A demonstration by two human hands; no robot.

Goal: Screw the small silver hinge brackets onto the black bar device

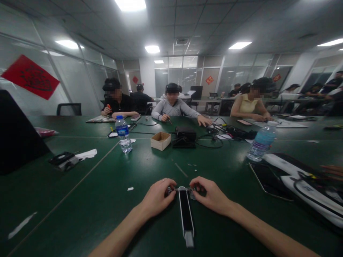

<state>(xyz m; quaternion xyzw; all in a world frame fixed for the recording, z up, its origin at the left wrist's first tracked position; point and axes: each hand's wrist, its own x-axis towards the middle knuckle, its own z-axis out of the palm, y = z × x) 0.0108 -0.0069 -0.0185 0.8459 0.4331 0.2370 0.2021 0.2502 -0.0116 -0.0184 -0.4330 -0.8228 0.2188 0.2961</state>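
Note:
A long black bar with a white edge and a metal end (185, 214) lies on the green table (93, 200), pointing toward me. My left hand (158, 197) is curled shut, pinching small dark parts at the bar's far end on the left side. My right hand (210, 194) is curled shut on the same far end from the right. The small parts between my fingertips are too small to name.
Two water bottles (123, 134) (261, 142), a small cardboard box (160, 140), a black device with cables (184, 137), a dark tablet (269, 180) and a black-and-white strip (308, 182) at right. Three people sit across the table. A black panel (18, 135) stands at left.

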